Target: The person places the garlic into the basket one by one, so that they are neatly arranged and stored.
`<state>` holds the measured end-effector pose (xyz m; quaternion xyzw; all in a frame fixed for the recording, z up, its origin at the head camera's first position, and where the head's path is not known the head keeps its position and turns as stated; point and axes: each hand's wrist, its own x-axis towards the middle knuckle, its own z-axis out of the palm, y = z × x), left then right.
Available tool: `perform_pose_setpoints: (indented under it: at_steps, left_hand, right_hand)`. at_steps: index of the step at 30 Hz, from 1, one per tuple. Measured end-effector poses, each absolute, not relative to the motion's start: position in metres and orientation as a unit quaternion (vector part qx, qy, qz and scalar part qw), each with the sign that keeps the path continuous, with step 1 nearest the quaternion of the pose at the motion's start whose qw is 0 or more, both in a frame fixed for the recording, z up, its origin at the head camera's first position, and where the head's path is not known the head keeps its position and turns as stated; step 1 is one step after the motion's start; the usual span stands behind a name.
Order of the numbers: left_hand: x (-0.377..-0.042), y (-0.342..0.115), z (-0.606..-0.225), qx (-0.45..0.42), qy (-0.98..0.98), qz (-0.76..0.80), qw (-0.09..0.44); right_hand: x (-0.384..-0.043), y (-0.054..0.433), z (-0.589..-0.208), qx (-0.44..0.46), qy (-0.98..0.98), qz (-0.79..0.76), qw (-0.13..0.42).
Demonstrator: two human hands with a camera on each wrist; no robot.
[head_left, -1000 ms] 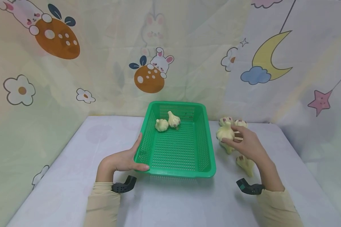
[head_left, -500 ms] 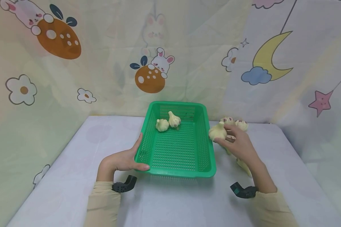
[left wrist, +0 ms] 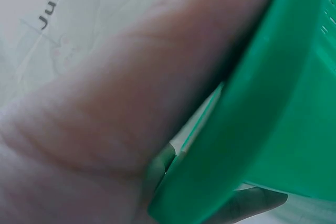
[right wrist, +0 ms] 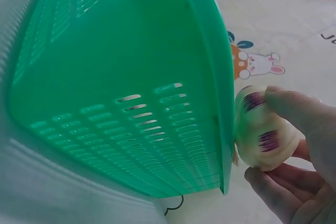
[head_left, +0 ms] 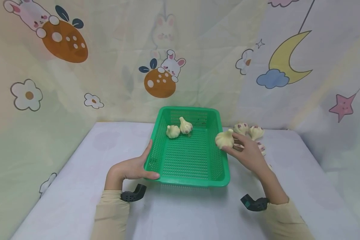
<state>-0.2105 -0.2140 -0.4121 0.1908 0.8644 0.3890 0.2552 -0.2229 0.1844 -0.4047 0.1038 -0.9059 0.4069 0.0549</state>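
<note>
A garlic bulb (head_left: 224,139) is held between the thumb and fingers of my right hand (head_left: 248,155), at the right rim of the green plastic basket (head_left: 186,182). In the right wrist view this bulb (right wrist: 265,129) shows purple streaks and sits close against the rim; I cannot tell if they touch. My left hand (head_left: 132,168) grips the basket's near left corner, its thumb lying on the rim. Fingertips (left wrist: 257,203) show below the rim in the left wrist view. Inside, towards the back, lie two garlic bulbs (head_left: 173,131) (head_left: 185,126).
Several more garlic bulbs (head_left: 256,132) lie on the white-covered table (head_left: 180,213) right of the basket, some partly hidden by the right hand. A printed cloth wall (head_left: 204,66) rises behind the table.
My right hand has carried the garlic bulb left, from above the loose bulbs to the basket's right rim. The left hand keeps its hold on the basket.
</note>
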Motion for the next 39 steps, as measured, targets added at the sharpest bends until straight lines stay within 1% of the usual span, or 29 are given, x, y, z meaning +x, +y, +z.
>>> perform_pose_setpoints:
  at_steps: [18, 25, 32, 39]
  left_hand:
    - [-0.21, -0.216, -0.414, 0.178, 0.873, 0.376, 0.256]
    - [-0.211, -0.213, -0.412, 0.177, 0.871, 0.378, 0.261]
    - [-0.212, -0.213, -0.412, 0.178, 0.871, 0.376, 0.261]
    - [-0.213, -0.213, -0.411, 0.171, 0.869, 0.379, 0.267]
  right_hand:
    - [-0.233, 0.168, -0.409, 0.116, -0.896, 0.425, 0.055]
    - [-0.244, 0.158, -0.399, 0.12, -0.907, 0.4, 0.052]
    - [-0.264, 0.145, -0.388, 0.109, -0.919, 0.379, 0.017]
    - [-0.279, 0.145, -0.377, 0.12, -0.925, 0.359, -0.045]
